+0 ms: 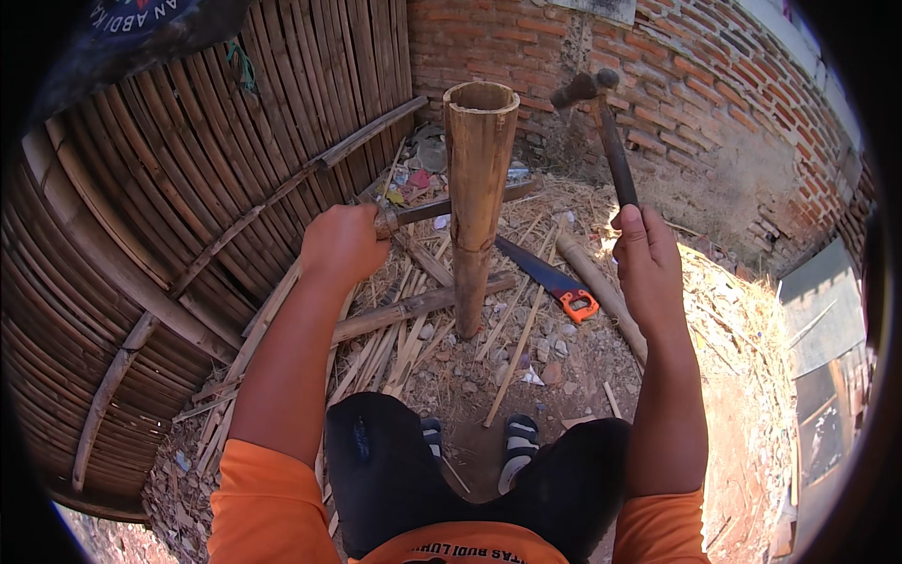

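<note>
My left hand (pixel 344 246) is closed around the handle of a machete (pixel 425 211). Its dark blade shows on both sides of an upright bamboo pole (pixel 477 188), whose wall hides the middle of the blade; whether it touches the pole I cannot tell. The hollow pole is open at the top, and its lower end stands on the ground in front of me. On the right, my right hand (pixel 648 268) grips a hammer (pixel 613 141) by its dark handle. The hammer is raised, its head about level with the pole's top and apart from it.
A saw (pixel 554 282) with an orange handle lies behind the pole to the right, beside a bamboo length (pixel 597 287). Bamboo strips (pixel 404 348) and rubble cover the ground. A bamboo slat wall (pixel 216 169) stands left, a brick wall (pixel 695 103) behind.
</note>
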The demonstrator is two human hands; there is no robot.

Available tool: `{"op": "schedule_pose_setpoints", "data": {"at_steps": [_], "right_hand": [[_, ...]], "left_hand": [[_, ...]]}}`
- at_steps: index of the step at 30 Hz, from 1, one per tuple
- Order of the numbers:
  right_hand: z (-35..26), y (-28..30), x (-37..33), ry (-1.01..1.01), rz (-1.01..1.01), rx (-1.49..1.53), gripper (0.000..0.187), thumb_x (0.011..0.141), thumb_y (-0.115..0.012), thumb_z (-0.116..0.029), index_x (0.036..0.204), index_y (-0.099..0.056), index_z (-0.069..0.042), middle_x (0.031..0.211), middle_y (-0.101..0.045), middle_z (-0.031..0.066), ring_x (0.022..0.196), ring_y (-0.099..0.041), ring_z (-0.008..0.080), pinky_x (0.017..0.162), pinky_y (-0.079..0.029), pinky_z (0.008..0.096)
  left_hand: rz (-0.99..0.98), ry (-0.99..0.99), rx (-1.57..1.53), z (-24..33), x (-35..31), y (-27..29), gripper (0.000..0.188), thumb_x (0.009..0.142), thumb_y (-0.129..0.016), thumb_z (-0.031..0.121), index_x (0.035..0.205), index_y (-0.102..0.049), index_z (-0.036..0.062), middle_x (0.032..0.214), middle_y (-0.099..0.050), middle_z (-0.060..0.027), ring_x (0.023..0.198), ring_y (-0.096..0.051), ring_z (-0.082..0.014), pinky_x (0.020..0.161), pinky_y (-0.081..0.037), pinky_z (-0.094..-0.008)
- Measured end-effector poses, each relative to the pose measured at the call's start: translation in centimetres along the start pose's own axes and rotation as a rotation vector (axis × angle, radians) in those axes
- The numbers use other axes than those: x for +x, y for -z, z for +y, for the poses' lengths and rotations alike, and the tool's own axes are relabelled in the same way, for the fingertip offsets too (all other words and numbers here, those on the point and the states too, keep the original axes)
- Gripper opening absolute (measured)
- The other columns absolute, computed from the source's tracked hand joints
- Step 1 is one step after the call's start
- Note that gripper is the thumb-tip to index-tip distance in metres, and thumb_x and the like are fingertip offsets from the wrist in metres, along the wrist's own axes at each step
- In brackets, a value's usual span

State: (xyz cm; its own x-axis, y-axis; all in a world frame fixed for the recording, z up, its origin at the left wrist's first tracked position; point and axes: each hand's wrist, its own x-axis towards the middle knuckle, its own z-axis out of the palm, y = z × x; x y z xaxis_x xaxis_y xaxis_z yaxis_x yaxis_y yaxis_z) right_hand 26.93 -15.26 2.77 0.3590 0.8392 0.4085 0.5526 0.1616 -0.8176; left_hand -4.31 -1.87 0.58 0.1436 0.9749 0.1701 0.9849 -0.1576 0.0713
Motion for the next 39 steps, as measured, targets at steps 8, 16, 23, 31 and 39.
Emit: {"op": "schedule_pose_setpoints", "data": {"at_steps": [8,16,23,31,39], "right_hand": [[5.4,-3.1,-0.6,0.029,-0.126,-0.286,0.048,0.108,-0.048,-0.047,0.100,-0.060,-0.001,0.074,-0.060,0.0064,0.067,-0.055,0.0156,0.063,-0.045,0.0354],[4.3,-2.0,-0.4,0.078,-0.007,-0.148,0.047,0.107,-0.051,-0.047,0.099,-0.061,-0.002,0.068,-0.055,0.0040,0.064,-0.051,0.0127,0.059,-0.041,0.0329],[1.9,-0.6,-0.4,-0.053,-0.061,0.023,0.051,0.106,-0.050,-0.050,0.098,-0.059,-0.001,0.067,-0.056,0.0073,0.062,-0.052,0.0140,0.060,-0.043,0.0329],[7.9,-3.2,-0.2,-0.048,-0.133,-0.219,0.045,0.108,-0.048,-0.044,0.103,-0.059,-0.001,0.072,-0.058,0.0111,0.070,-0.056,0.0212,0.066,-0.046,0.0381],[4.4,-3.0,-0.3,0.120,0.076,-0.007,0.045,0.108,-0.049,-0.044,0.098,-0.057,-0.001,0.068,-0.055,0.0063,0.062,-0.052,0.0179,0.058,-0.042,0.0351]], "left_hand": [[0.033,-0.006,0.000,0.6,0.1,0.0,0.036,0.083,-0.077,0.029,0.115,-0.074,0.0116,0.099,-0.076,-0.0135,0.094,-0.073,-0.0329,0.085,-0.061,-0.0456],[0.034,-0.010,-0.003,0.6,-0.3,0.3,0.035,0.084,-0.077,0.030,0.113,-0.074,0.0115,0.099,-0.076,-0.0135,0.094,-0.073,-0.0325,0.083,-0.060,-0.0457],[-0.015,0.020,0.013,0.6,-0.4,0.6,0.040,0.084,-0.077,0.030,0.119,-0.073,0.0123,0.101,-0.076,-0.0125,0.096,-0.073,-0.0305,0.086,-0.060,-0.0450],[-0.012,0.033,0.018,1.2,-0.5,0.9,0.040,0.084,-0.077,0.029,0.120,-0.073,0.0135,0.102,-0.076,-0.0123,0.096,-0.073,-0.0305,0.085,-0.060,-0.0454],[0.096,-0.018,-0.019,0.1,-0.2,-0.3,0.029,0.082,-0.075,0.028,0.106,-0.075,0.0116,0.090,-0.074,-0.0146,0.087,-0.073,-0.0339,0.079,-0.059,-0.0483]]}}
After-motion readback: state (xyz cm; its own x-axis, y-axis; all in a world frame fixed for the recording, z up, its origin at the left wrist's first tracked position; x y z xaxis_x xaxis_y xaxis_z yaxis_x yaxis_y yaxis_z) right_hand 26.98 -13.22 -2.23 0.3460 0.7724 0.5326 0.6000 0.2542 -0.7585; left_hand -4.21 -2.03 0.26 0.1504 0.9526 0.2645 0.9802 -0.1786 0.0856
